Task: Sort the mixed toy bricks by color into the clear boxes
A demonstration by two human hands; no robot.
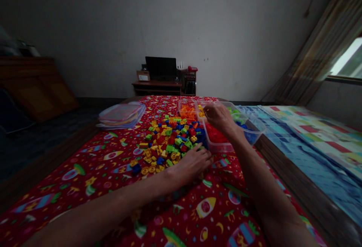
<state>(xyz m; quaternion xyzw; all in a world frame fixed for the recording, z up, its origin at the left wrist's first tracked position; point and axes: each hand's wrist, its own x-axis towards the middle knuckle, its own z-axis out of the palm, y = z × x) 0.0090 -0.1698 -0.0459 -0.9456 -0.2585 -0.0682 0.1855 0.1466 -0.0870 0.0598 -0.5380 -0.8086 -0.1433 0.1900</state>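
The left hand (pixel 190 167), fingers spread, touches the near end of one heap of toy bricks (pixel 172 141), lengthwise toward the tubs on the bedsheet (pixel 209 209); the right hand (pixel 217 117), fingers pressed together, is over at least three clear plastic tubs (pixel 217 147).

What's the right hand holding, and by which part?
Cannot tell: the right hand curls over the clear plastic tub, and its fingers hide anything they might pinch.

A bare grey wall (pixel 181 24) fills the back of the dim room. Against it stands a low wooden desk (pixel 155 88) carrying a black monitor (pixel 161 68) and a red telephone (pixel 192 69). At right, a striped curtain (pixel 319 43) slants beside a bright window (pixel 346 58); a dark wooden cabinet (pixel 31 88) stands at left.
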